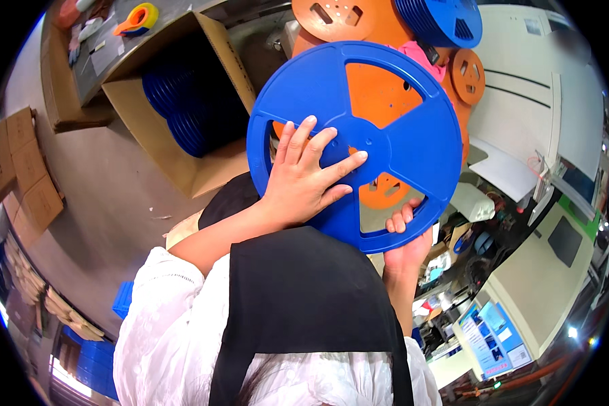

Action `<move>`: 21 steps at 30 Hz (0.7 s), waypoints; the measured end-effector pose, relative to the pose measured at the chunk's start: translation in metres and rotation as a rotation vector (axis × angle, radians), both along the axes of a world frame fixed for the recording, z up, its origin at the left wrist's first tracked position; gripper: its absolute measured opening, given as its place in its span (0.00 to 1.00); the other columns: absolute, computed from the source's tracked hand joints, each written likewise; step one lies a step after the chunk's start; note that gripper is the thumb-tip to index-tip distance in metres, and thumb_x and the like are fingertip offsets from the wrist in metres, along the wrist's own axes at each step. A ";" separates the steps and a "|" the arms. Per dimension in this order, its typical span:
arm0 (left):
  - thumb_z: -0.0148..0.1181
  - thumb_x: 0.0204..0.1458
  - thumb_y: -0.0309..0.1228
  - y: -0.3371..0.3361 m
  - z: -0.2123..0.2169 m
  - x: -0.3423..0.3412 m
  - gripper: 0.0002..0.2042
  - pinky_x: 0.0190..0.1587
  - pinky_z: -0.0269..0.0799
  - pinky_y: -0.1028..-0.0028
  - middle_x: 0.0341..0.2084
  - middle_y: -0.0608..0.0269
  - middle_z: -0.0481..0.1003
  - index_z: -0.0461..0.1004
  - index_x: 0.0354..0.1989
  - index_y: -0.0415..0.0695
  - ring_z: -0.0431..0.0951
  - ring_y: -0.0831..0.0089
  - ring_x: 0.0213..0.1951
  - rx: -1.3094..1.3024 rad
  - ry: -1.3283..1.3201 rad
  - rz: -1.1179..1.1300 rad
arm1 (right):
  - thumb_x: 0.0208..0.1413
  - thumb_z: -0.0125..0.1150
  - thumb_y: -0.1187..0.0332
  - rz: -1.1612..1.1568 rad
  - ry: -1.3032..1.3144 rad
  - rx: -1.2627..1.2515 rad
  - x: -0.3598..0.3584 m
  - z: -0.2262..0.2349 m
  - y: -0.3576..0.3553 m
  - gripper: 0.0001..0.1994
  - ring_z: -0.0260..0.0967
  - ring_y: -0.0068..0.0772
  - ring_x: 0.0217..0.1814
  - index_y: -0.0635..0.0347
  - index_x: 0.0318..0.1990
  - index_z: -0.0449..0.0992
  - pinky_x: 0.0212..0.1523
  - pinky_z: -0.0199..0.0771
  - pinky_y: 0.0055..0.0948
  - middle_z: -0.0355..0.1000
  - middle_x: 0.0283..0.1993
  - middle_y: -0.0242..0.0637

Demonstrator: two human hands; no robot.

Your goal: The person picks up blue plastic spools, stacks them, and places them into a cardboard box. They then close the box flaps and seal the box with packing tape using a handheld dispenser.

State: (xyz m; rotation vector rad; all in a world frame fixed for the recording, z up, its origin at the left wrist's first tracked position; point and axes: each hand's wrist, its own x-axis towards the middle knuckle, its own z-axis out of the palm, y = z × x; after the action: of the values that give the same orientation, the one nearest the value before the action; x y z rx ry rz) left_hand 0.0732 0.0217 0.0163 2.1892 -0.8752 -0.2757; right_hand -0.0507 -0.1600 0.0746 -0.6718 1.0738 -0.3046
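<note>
Head view: left hand (303, 177) lies flat on the blue reel (413, 145) held up before the chest, right hand (406, 237) grips its lower rim, apparently mid-inspection; turning it next needs a firm rim hold.

**Electronics workshop / packing floor**

Factory-type workspace. Open cardboard box (183, 115) full of stacked blue reels (183, 108), more orange reels (338, 17) piled behind. Flattened cartons (20, 169) on bare concrete floor (108, 196). Tape dispenser (139, 17) on a bench, cluttered worktable (521, 271) with monitor (490, 338), blue plastic crates (95, 365).
</note>
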 end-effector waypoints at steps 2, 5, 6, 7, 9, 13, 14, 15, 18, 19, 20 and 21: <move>0.65 0.44 0.44 0.001 -0.002 0.003 0.24 0.66 0.40 0.48 0.57 0.55 0.58 0.71 0.54 0.68 0.49 0.50 0.64 0.014 -0.004 0.031 | 0.64 0.39 0.61 0.027 -0.058 0.009 -0.003 -0.001 0.002 0.14 0.57 0.24 0.20 0.59 0.41 0.68 0.25 0.58 0.24 0.60 0.25 0.30; 0.64 0.45 0.43 0.005 -0.002 0.012 0.24 0.65 0.40 0.48 0.58 0.55 0.58 0.71 0.55 0.67 0.49 0.50 0.64 0.031 -0.032 0.083 | 0.64 0.38 0.61 0.036 -0.093 0.029 -0.008 -0.006 0.000 0.15 0.56 0.24 0.21 0.60 0.42 0.69 0.26 0.58 0.25 0.60 0.26 0.30; 0.63 0.46 0.42 0.006 0.001 0.016 0.24 0.65 0.41 0.49 0.58 0.54 0.57 0.71 0.55 0.66 0.50 0.50 0.64 0.056 -0.038 0.095 | 0.64 0.38 0.60 0.027 -0.096 0.029 -0.009 -0.006 -0.002 0.15 0.56 0.24 0.21 0.60 0.42 0.69 0.26 0.58 0.25 0.60 0.26 0.30; 0.64 0.44 0.42 0.008 -0.003 0.018 0.25 0.65 0.42 0.49 0.58 0.55 0.58 0.71 0.55 0.66 0.50 0.50 0.64 0.065 -0.055 0.127 | 0.64 0.38 0.60 0.019 -0.097 0.021 -0.006 -0.005 -0.001 0.15 0.56 0.24 0.22 0.60 0.42 0.69 0.26 0.58 0.25 0.60 0.26 0.30; 0.65 0.43 0.43 0.013 -0.009 0.022 0.27 0.65 0.44 0.50 0.58 0.55 0.58 0.70 0.56 0.65 0.50 0.50 0.63 0.085 -0.087 0.171 | 0.61 0.38 0.60 -0.025 -0.045 0.020 0.004 -0.001 0.002 0.13 0.58 0.27 0.20 0.57 0.40 0.68 0.25 0.58 0.27 0.61 0.24 0.30; 0.64 0.46 0.41 0.027 -0.018 0.027 0.29 0.65 0.43 0.51 0.60 0.51 0.55 0.66 0.59 0.54 0.49 0.49 0.64 0.138 -0.108 0.235 | 0.61 0.39 0.60 0.004 -0.084 -0.035 0.005 -0.005 -0.002 0.14 0.61 0.28 0.21 0.57 0.41 0.69 0.25 0.62 0.29 0.62 0.24 0.30; 0.63 0.47 0.40 0.029 -0.023 0.027 0.29 0.65 0.43 0.51 0.60 0.50 0.55 0.65 0.60 0.52 0.49 0.49 0.64 0.143 -0.121 0.259 | 0.61 0.39 0.59 0.009 -0.084 -0.046 0.008 -0.004 -0.003 0.14 0.61 0.28 0.21 0.57 0.41 0.69 0.26 0.62 0.29 0.62 0.24 0.30; 0.62 0.48 0.38 0.033 -0.021 0.027 0.30 0.64 0.49 0.55 0.58 0.50 0.58 0.64 0.61 0.49 0.53 0.49 0.62 0.132 -0.145 0.288 | 0.62 0.39 0.58 0.010 -0.098 -0.063 0.010 -0.004 -0.004 0.15 0.61 0.28 0.22 0.58 0.41 0.69 0.26 0.63 0.28 0.62 0.25 0.30; 0.63 0.47 0.40 0.027 -0.029 0.026 0.33 0.60 0.53 0.57 0.52 0.50 0.63 0.60 0.63 0.47 0.59 0.51 0.56 -0.056 0.082 0.292 | 0.64 0.37 0.55 0.036 -0.123 -0.173 0.023 0.000 -0.001 0.18 0.62 0.29 0.23 0.59 0.42 0.69 0.27 0.64 0.29 0.62 0.25 0.31; 0.64 0.46 0.41 0.024 -0.030 0.028 0.37 0.56 0.56 0.58 0.48 0.49 0.65 0.56 0.65 0.46 0.62 0.52 0.51 -0.110 0.190 0.257 | 0.64 0.37 0.54 0.062 -0.121 -0.227 0.037 0.004 0.014 0.19 0.63 0.30 0.23 0.60 0.43 0.69 0.28 0.64 0.29 0.62 0.25 0.31; 0.65 0.45 0.41 0.016 -0.030 0.030 0.41 0.59 0.55 0.59 0.51 0.47 0.63 0.51 0.67 0.46 0.62 0.53 0.54 -0.164 0.450 0.203 | 0.65 0.36 0.53 0.092 -0.122 -0.280 0.050 0.009 0.026 0.20 0.64 0.30 0.24 0.61 0.43 0.69 0.28 0.65 0.30 0.62 0.25 0.31; 0.65 0.45 0.40 0.004 -0.049 0.022 0.43 0.62 0.52 0.59 0.56 0.47 0.60 0.47 0.68 0.46 0.59 0.52 0.57 -0.371 0.599 0.193 | 0.65 0.37 0.51 0.203 -0.202 -0.365 0.059 0.011 0.040 0.23 0.67 0.33 0.27 0.65 0.47 0.67 0.32 0.68 0.33 0.66 0.30 0.35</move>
State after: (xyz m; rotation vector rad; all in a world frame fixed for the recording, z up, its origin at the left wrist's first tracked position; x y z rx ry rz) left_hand 0.0955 0.0255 -0.0332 1.6852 -0.3419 -0.5850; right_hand 0.0088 -0.1198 0.0854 -1.0458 0.7551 -0.3878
